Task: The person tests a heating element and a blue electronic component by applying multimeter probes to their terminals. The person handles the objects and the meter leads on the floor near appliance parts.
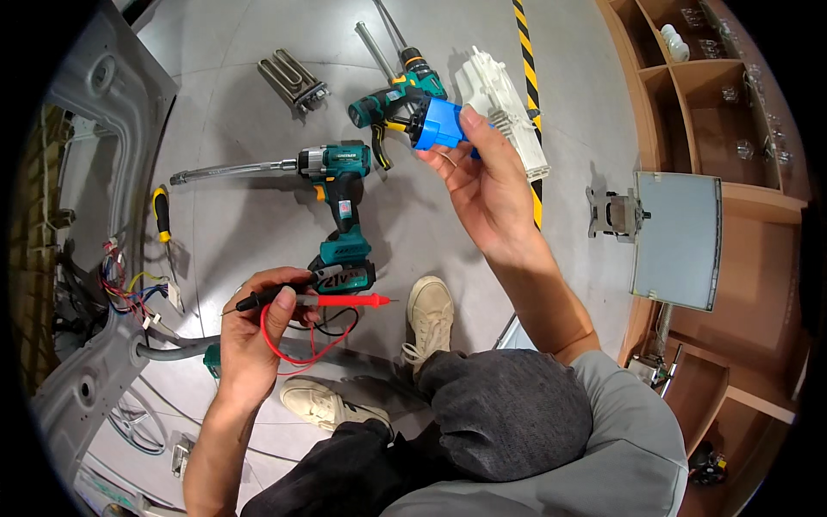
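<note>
My right hand (487, 189) grips a blue plastic component (438, 123) with a dark end, above the floor near a green drill (422, 77) and a white plastic housing (487, 82). My left hand (254, 332) is closed on two test probes, a black one (258, 297) and a red one (349, 300), with their wires looping below. Just beyond them lies a green impact wrench (345, 185) with a long socket extension and battery, its base partly behind the probes.
A grey metal cabinet frame (108, 73) with loose wiring (133, 284) stands at left. A heating element (289, 77) and yellow-black screwdriver (161, 215) lie on the floor. At right are striped floor tape (525, 43), wooden shelving (655, 103) and a mounted grey panel (676, 241).
</note>
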The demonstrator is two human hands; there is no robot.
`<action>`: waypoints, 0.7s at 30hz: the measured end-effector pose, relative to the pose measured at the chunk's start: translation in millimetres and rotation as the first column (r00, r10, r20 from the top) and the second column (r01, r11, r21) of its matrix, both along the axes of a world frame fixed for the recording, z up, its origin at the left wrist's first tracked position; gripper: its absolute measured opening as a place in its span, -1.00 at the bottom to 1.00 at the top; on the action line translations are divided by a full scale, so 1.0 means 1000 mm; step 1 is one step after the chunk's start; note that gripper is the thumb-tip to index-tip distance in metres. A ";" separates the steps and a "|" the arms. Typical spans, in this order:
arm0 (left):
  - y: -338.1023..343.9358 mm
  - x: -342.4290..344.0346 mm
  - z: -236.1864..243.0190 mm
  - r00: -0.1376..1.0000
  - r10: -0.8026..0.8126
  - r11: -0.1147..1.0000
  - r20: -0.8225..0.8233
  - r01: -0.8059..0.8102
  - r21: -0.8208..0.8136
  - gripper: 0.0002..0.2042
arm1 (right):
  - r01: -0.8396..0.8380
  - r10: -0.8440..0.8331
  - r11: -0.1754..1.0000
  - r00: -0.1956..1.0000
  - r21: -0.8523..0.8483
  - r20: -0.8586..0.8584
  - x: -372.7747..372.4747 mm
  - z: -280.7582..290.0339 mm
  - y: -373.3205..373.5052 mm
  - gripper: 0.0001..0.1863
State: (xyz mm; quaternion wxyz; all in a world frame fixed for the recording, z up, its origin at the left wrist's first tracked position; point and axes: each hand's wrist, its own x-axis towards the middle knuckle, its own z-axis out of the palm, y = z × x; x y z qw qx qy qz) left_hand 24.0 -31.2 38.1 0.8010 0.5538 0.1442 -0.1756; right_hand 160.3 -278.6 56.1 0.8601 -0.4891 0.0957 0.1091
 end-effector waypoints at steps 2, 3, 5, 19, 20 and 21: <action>-0.001 0.001 0.000 1.000 0.003 1.000 -0.001 -0.003 0.002 -0.68 | 0.023 -0.023 1.000 1.000 -0.014 -0.009 0.000 0.002 0.002 -0.76; -0.001 0.001 0.000 1.000 0.005 1.000 -0.002 -0.005 0.004 -0.68 | 0.024 -0.025 0.999 1.000 -0.025 -0.012 0.000 0.003 0.002 -0.76; 0.000 0.000 -0.001 1.000 0.004 1.000 -0.005 -0.004 0.003 -0.68 | 0.027 -0.028 0.999 0.999 -0.047 -0.018 0.000 0.004 0.003 -0.75; -0.001 0.002 -0.003 1.000 -0.001 1.000 -0.006 0.001 0.006 -0.66 | -0.077 0.084 0.983 0.996 0.169 -0.031 -0.002 0.003 0.002 -0.75; 0.000 0.003 -0.003 1.000 -0.005 1.000 -0.004 0.005 0.008 -0.66 | -0.105 0.110 0.973 0.994 0.204 -0.014 -0.002 0.002 0.001 -0.75; 0.000 0.003 -0.002 1.000 -0.009 1.000 -0.002 0.009 0.010 -0.66 | -0.125 0.125 0.968 0.992 0.216 0.011 -0.002 0.001 0.001 -0.74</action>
